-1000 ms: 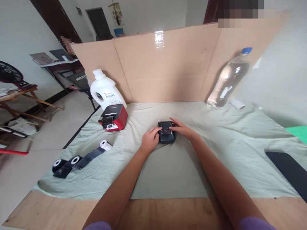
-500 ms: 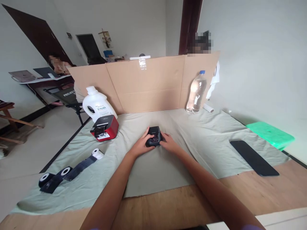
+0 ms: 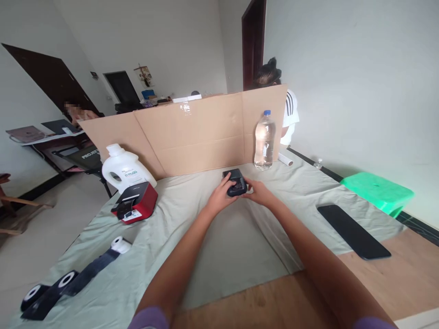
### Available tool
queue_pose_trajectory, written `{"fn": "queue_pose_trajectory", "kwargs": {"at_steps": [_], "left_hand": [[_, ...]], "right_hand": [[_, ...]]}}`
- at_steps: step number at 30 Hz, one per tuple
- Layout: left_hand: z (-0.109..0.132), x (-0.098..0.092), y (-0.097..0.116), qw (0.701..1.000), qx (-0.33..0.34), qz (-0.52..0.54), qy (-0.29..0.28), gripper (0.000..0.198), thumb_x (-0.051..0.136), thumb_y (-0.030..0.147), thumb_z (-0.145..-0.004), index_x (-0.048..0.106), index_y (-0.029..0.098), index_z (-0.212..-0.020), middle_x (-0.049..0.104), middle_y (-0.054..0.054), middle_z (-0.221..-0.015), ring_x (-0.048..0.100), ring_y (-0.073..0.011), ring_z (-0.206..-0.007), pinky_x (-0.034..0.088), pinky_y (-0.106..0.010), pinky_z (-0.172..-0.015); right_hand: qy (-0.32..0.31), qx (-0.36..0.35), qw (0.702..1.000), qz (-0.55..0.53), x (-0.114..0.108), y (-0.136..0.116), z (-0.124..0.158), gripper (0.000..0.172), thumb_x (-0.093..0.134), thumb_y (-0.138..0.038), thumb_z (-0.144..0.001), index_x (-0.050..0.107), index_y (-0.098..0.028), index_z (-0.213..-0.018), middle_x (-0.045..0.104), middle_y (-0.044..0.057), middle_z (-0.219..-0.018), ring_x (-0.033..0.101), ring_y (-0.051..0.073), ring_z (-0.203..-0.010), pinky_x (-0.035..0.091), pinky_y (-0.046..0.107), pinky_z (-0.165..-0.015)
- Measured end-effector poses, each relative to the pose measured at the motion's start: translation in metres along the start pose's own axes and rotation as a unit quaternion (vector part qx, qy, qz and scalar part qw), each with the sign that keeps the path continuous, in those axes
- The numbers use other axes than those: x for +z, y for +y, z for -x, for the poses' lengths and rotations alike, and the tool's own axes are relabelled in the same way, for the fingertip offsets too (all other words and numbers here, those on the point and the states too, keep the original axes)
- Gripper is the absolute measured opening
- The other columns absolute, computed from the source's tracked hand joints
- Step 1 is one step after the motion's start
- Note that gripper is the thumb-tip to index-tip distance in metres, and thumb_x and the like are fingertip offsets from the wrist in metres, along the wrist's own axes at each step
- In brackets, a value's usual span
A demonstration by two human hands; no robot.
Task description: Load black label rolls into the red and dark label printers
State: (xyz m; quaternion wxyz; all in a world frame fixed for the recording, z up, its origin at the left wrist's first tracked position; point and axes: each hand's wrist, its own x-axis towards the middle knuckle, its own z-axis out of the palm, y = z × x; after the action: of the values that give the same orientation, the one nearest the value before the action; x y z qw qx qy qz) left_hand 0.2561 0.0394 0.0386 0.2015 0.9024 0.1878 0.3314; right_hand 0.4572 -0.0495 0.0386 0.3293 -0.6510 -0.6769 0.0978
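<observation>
A small black box-shaped device (image 3: pixel 236 175) with rounded corners and a recess in its near face sits mid-table on the grey-green cloth; I cannot tell its exact kind. My left hand (image 3: pixel 222 194) wraps its left side, with fingers over the top and front and the thumb along the near lower edge. On the right side, my right hand (image 3: pixel 258 192) pinches the device's corner between thumb and fingers. Part of its front is covered by my left fingers.
Left stand a red-and-black printer (image 3: pixel 140 201), a white jug (image 3: pixel 125 167) and black ribbon rolls (image 3: pixel 66 278). Behind are a cardboard screen (image 3: pixel 192 137) and a water bottle (image 3: pixel 265 141). A black phone-like slab (image 3: pixel 353 230) lies right, near a green stool (image 3: pixel 377 187). Two people are beyond.
Both hands and the device have shifted away from me and slightly right over the cloth. The view has turned a little. Both hands keep their hold.
</observation>
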Motion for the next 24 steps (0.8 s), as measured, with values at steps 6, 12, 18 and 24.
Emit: {"fn": "queue_pose_trajectory", "kwargs": {"at_steps": [6, 12, 18, 24], "left_hand": [[-0.103, 0.110, 0.016, 0.996, 0.024, 0.075, -0.040, 0.051, 0.080, 0.022, -0.070, 0.061, 0.019, -0.117, 0.052, -0.017, -0.147, 0.038, -0.0288, -0.147, 0.043, -0.043, -0.113], [-0.122, 0.168, 0.037, 0.996, -0.025, 0.040, -0.074, 0.052, 0.077, 0.028, -0.073, 0.060, 0.023, -0.122, 0.037, -0.015, -0.159, 0.047, -0.0332, -0.140, 0.047, -0.049, -0.108], [-0.126, 0.177, 0.038, 0.995, -0.035, 0.036, -0.090, 0.050, 0.075, 0.025, -0.073, 0.062, 0.022, -0.121, 0.032, -0.014, -0.162, 0.052, -0.0362, -0.133, 0.049, -0.052, -0.104], [-0.105, 0.150, 0.035, 0.992, -0.024, 0.046, -0.114, 0.075, 0.074, 0.026, -0.076, 0.046, 0.024, -0.146, 0.014, -0.014, -0.167, 0.039, -0.0352, -0.145, 0.043, -0.049, -0.113]], "right_hand": [[0.058, 0.095, 0.991, 0.079, -0.072, 0.104, 0.015, 0.065, 0.074, -0.035, -0.075, 0.062, -0.018, -0.137, 0.071, 0.006, -0.083, 0.063, 0.023, -0.074, 0.050, 0.033, -0.075], [0.047, 0.168, 0.981, 0.084, -0.079, 0.163, 0.037, 0.072, 0.070, -0.039, -0.078, 0.054, -0.020, -0.145, 0.070, 0.006, -0.086, 0.065, 0.025, -0.083, 0.051, 0.035, -0.080], [0.044, 0.201, 0.975, 0.082, -0.072, 0.169, 0.040, 0.075, 0.066, -0.041, -0.080, 0.048, -0.015, -0.149, 0.072, 0.011, -0.092, 0.062, 0.032, -0.102, 0.048, 0.045, -0.093], [0.053, 0.236, 0.962, 0.127, -0.082, 0.158, 0.037, 0.069, 0.055, -0.021, -0.076, 0.052, -0.019, -0.145, 0.073, 0.014, -0.103, 0.062, 0.032, -0.101, 0.049, 0.046, -0.089]]}}
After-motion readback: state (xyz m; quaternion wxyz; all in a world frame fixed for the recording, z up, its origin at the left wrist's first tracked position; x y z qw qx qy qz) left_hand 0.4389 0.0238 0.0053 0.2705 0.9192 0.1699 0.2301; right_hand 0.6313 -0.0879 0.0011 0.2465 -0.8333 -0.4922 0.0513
